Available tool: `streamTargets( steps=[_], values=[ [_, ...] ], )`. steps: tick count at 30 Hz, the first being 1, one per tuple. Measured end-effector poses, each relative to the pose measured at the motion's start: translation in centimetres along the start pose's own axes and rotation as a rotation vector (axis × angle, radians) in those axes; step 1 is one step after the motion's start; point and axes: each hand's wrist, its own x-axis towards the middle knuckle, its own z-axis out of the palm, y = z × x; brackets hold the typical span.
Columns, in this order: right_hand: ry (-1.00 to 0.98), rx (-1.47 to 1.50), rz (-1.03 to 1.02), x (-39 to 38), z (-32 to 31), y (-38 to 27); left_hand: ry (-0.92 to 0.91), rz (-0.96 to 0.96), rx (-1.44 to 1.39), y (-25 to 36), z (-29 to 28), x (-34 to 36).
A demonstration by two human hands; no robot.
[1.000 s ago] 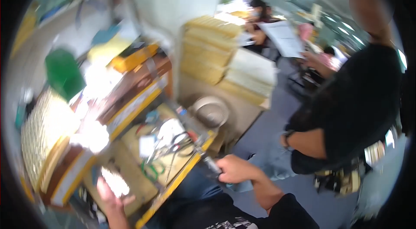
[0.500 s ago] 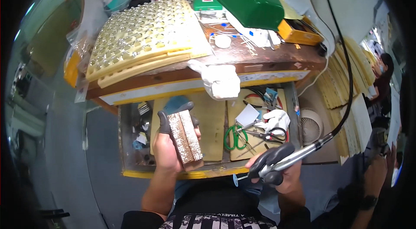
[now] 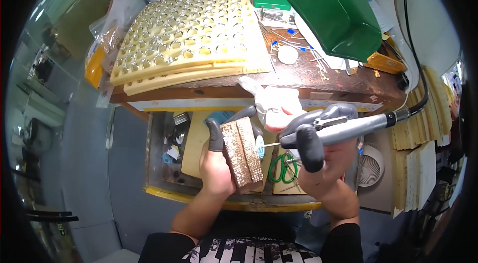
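My left hand, with dark finger covers, is closed around a brown block whose face carries two long bands of small shiny grains. Gripped in my right hand, also with dark finger covers, is a silver rotary handpiece fed by a black cable. A small blue disc on its thin shaft sits at the right side of the block; whether it touches cannot be made out. Just behind my hands, a white-wrapped bench pin juts from the bench edge.
Foam ring trays full of rings lie on the wooden bench, beside a large green cover. Below, an open drawer holds green-handled scissors. Stacked foam sheets and a small round fan are at right.
My right hand has lifted the handpiece up and leftward, so the blue disc is now beside the block. The block has come up slightly, and the view has shifted.
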Motion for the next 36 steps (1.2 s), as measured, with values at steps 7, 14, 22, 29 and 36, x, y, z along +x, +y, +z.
streamTargets(
  steps=[7,14,22,29,36],
  values=[
    [-0.236,-0.203,-0.070,0.1,-1.5,1.3,0.121,0.004,0.071,-0.9,0.3,0.1],
    [-0.239,-0.131,-0.056,-0.5,-1.5,1.6,0.119,0.014,0.095,-0.9,0.4,-0.4],
    [-0.217,-0.206,-0.054,0.1,-0.3,1.5,0.134,-0.035,-0.004,-0.5,-0.2,0.5],
    [-0.139,0.000,-0.037,-0.9,-0.7,2.4,0.130,-0.031,0.084,-2.5,-1.3,0.6],
    [-0.060,-0.107,0.055,-1.0,0.8,0.4,-0.066,-0.047,0.175,-0.4,-0.2,-0.6]
  ],
)
